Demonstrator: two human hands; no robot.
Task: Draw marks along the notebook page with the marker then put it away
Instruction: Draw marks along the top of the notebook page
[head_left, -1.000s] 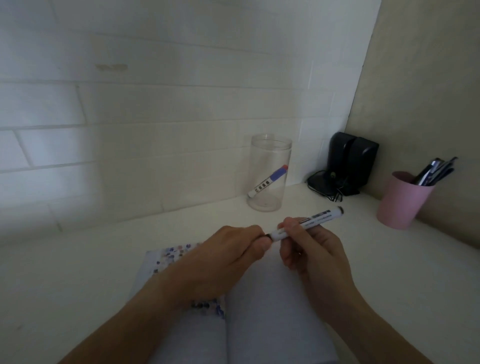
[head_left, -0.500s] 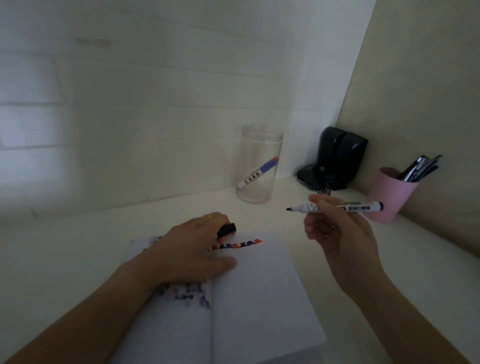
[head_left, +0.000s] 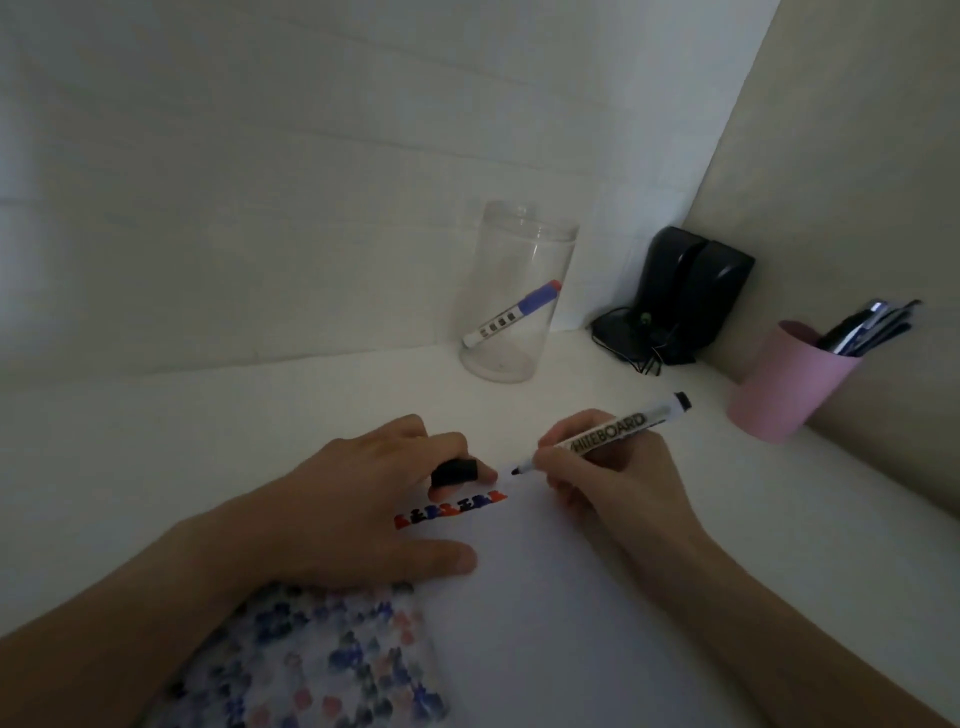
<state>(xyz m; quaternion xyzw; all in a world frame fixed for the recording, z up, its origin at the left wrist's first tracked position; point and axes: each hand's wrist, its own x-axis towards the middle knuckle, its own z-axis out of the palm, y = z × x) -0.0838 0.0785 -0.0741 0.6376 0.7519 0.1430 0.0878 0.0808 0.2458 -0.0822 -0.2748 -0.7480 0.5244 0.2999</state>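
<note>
white desk (head_left: 218, 447) carrying an open notebook (head_left: 561, 613), clear jar (head_left: 511, 306) sitting near the wall, black speakers (head_left: 691, 291) tucked in the corner, pink pen cup (head_left: 779, 384) standing on the right

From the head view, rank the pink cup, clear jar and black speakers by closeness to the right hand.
Measured from the right hand:
1. Pink cup, to its right.
2. Clear jar, behind and left.
3. Black speakers, in the far corner; nearly as close as the jar.

White whiteboard marker with black printed lettering (head_left: 605, 434): smooth plastic barrel, slight sheen. Small black marker cap (head_left: 454, 472): matt plastic. Open notebook's right page (head_left: 545, 597): matt white paper. Tall clear cylindrical jar (head_left: 514, 293): glossy transparent plastic. Pink pen cup (head_left: 779, 387): matt, smooth wall. Black desktop speakers (head_left: 691, 291): semi-gloss plastic. White desk surface (head_left: 208, 441): smooth, matt.
</note>
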